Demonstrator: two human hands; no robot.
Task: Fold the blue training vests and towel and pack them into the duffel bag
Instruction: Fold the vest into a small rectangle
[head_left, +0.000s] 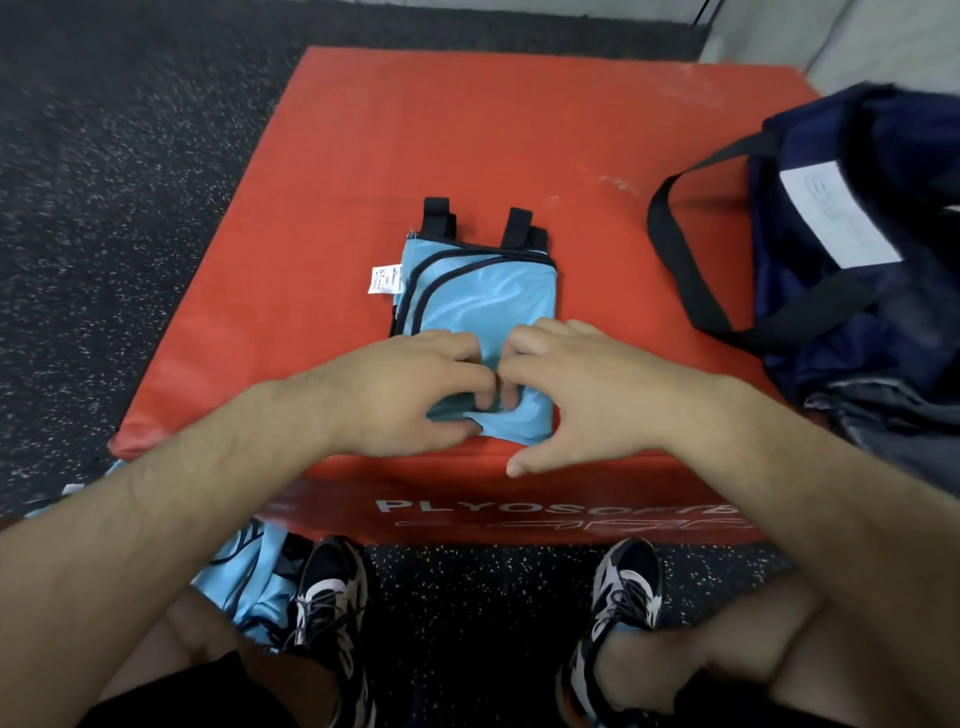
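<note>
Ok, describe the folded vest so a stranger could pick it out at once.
Start at the red box. On its top, left of the navy duffel bag, lies the folded vest. Unlike the loose blue vests on the floor, it is a neat light-blue rectangle with two black straps.

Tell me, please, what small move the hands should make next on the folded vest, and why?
Probably fold the near edge away over the blue vest: the left hand and right hand both grip that edge, and the vest lies long on the red box beside the duffel bag.
</note>
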